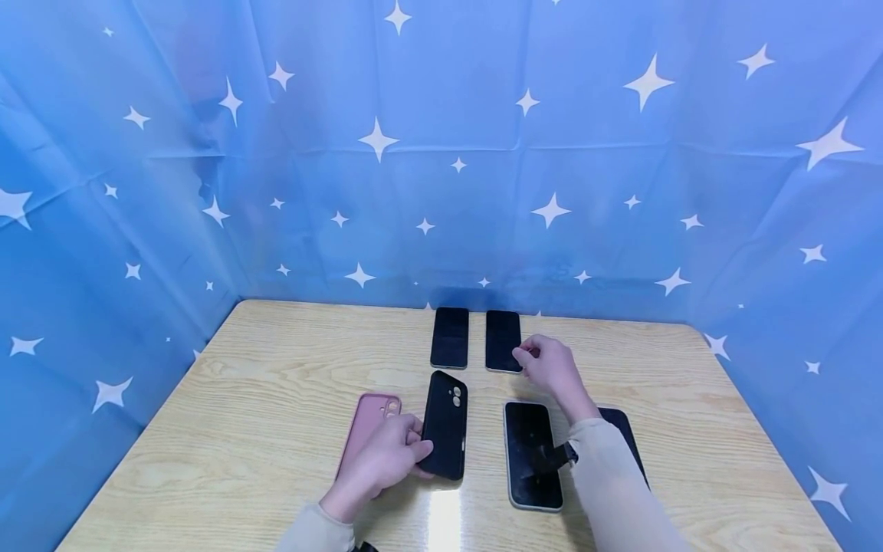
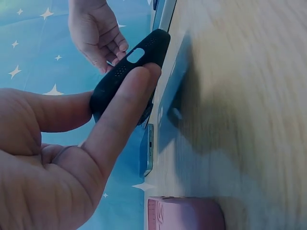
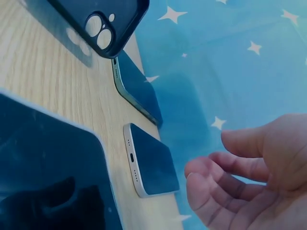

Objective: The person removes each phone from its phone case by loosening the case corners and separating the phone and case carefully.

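My left hand (image 1: 388, 458) pinches the lower part of a black phone case (image 1: 445, 425) between thumb and fingers; the left wrist view shows the case (image 2: 129, 72) tilted above the table, its port cutout facing the camera. Beside that hand lies a pink case (image 1: 367, 429). My right hand (image 1: 552, 368) hovers by the right edge of a dark-screened phone (image 1: 503, 340); in the right wrist view its fingers are loosely bent and empty, apart from the phone (image 3: 154, 163). Another phone (image 1: 450, 337) lies left of that one.
A larger light-edged phone (image 1: 531, 452) lies near my right forearm, and a dark phone or case (image 1: 621, 429) is partly hidden beneath the sleeve. The wooden table (image 1: 276, 368) ends at a blue curtain (image 1: 469, 192) with white stars.
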The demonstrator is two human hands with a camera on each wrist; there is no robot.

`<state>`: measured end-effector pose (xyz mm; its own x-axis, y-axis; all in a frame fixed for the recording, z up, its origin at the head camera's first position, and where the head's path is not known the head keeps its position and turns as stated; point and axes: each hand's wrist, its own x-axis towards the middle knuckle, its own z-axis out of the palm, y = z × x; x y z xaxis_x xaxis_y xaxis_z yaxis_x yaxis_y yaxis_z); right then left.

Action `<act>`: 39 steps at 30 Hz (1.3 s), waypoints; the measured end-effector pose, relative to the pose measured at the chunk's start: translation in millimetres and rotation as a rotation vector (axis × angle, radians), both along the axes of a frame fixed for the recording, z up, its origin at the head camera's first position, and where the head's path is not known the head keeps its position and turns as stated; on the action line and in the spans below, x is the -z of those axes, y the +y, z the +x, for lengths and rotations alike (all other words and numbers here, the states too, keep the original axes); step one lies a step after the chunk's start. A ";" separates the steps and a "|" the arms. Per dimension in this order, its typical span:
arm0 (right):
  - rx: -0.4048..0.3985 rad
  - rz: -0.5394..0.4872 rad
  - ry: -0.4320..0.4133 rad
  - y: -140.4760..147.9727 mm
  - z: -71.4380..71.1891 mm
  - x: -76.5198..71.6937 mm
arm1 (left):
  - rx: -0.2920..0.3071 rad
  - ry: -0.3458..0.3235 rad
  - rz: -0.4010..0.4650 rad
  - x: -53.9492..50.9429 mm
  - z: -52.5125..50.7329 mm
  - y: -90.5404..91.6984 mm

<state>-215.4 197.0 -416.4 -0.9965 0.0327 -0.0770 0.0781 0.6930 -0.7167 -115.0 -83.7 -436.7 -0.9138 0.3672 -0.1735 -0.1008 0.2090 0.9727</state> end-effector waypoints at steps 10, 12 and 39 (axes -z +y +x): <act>-0.021 0.018 0.043 -6.1 10.6 1.2 | 0.012 0.054 -0.174 -1.4 8.5 -0.3; -0.019 0.016 0.047 -6.9 12.0 1.2 | 0.011 0.094 -0.258 -2.6 9.6 -0.6; -0.034 0.062 0.084 -10.3 23.6 16.7 | -0.005 0.148 -0.737 1.1 18.6 7.4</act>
<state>-191.8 186.7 -433.0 -1.0000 0.0004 0.0081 -0.0052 0.7373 -0.6756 -96.4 -76.3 -437.8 -0.9481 0.1989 -0.2480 0.0172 0.8111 0.5846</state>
